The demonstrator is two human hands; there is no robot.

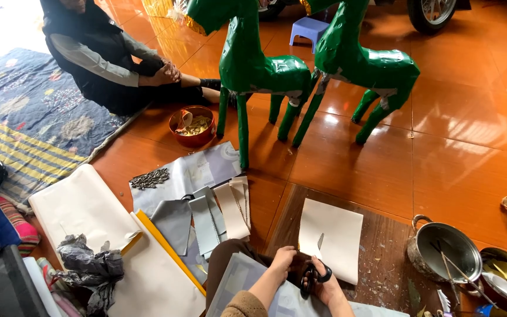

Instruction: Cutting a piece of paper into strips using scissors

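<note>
At the bottom centre, your right hand (325, 280) grips black-handled scissors (311, 277) at the white paper sheet (333, 238) on the dark wooden board (382, 246), your left hand (281, 259) pinning its edge; fingers near the blades risk a nick.

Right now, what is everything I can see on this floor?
Paper animal figures: two, green, standing at top centre.
Seated person: one, dark clothing, top left.
Bowl: one, red, by the figures' legs.
Quilt: one, blue patterned, left.
Paper pieces: several, grey and cream, centre.
Paper roll: one, cream, lower left.
White sheet: one, on a dark wooden board.
Metal pot: one, silver, lower right.
Plastic stool: one, blue, top.
Scissors: one pair, black.
Left hand: on the paper's edge.
Right hand: holding the scissors.
</note>
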